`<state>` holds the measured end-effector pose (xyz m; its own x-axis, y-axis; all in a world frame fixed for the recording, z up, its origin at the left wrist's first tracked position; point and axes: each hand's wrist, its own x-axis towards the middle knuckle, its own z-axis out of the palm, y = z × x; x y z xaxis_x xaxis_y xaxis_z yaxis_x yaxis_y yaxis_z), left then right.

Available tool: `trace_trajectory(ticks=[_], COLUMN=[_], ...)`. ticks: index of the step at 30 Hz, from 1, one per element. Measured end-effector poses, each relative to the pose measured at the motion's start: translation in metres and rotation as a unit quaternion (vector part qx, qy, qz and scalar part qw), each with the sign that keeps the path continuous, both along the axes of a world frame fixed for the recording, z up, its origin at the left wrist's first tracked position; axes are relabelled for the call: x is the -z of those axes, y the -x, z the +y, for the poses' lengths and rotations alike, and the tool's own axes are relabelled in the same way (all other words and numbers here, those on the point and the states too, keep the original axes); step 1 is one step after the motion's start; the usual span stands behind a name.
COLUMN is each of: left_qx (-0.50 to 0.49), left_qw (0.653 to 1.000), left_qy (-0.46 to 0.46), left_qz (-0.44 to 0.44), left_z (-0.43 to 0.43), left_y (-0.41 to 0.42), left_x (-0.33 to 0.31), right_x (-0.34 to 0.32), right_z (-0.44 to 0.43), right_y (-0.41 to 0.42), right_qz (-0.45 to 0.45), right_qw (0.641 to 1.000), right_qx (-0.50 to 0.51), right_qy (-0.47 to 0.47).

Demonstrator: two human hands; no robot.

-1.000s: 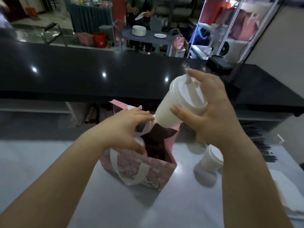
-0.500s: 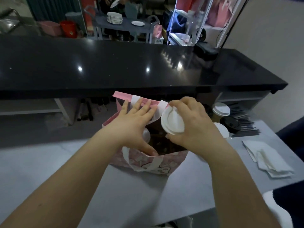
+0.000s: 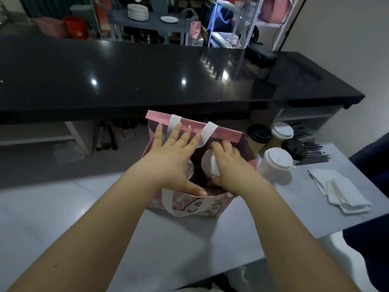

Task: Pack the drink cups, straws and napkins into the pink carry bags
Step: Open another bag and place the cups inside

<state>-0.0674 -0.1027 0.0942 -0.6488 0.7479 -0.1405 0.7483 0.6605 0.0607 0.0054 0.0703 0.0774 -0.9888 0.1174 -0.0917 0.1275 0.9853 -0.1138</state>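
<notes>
1. A pink carry bag (image 3: 223, 135) stands upright with its mouth open on the grey table (image 3: 189, 239), in front of the person.
2. The left grip (image 3: 174, 157) is spread flat across the left half of the bag's mouth. Its fingers are straight against the inside of the far wall, its thumb lies on the near rim, and it clasps nothing.
3. The right grip (image 3: 228, 165) reaches down into the right half of the bag, its fingers curled round a white-lidded cup (image 3: 207, 163).
4. That cup sits inside the bag, with its lid below the rim and tipped slightly toward the left.
5. A second cup (image 3: 189, 171) stands in the bag just beside it, partly hidden under the left palm.
6. Outside the bag, a loose white cup (image 3: 275, 163) stands just to its right on the table.
7. Behind that cup are three further cups (image 3: 259, 134), two with black lids and one with a white lid.
8. Black straws (image 3: 313, 148) lie in a pile at the table's far right, next to those cups.
9. White napkins (image 3: 341, 190) lie in a loose stack near the right edge, well apart from the bag.
10. A glossy black counter (image 3: 147, 76) runs across behind the table.
</notes>
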Motion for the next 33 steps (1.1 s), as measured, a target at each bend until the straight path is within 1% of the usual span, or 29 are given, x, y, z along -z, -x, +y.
trace_trajectory(ticks=[7,11,15,20,24,29,33], left_qx=[-0.001,0.002,0.008,0.007,0.011,0.009,0.004], left_qw=[1.000,1.000,0.999,0.998,0.998,0.999,0.999], left_qy=[-0.017,-0.029,-0.047,-0.055,-0.055,-0.043,-0.038], left_qz=[-0.014,-0.007,0.001,-0.002,-0.009,-0.018,-0.016], left_z=[0.002,-0.001,-0.007,-0.010,-0.011,-0.006,0.006], left_y=[-0.002,0.000,-0.001,-0.002,-0.003,-0.004,-0.002], left_x=[0.005,0.008,0.011,0.011,0.010,0.012,0.012], right_x=[0.020,0.021,0.025,0.030,0.037,0.046,0.052], right_z=[0.006,0.010,0.010,0.009,0.009,0.011,0.011], right_y=[0.002,0.000,-0.004,-0.005,-0.002,0.002,0.001], right_qz=[-0.056,-0.068,-0.108,-0.147,-0.161,-0.169,-0.186], right_qw=[0.997,0.996,0.993,0.985,0.984,0.984,0.982], right_qx=[0.029,0.020,0.002,-0.024,-0.026,-0.038,-0.029], right_qy=[0.055,0.063,0.039,0.083,0.079,0.033,0.037])
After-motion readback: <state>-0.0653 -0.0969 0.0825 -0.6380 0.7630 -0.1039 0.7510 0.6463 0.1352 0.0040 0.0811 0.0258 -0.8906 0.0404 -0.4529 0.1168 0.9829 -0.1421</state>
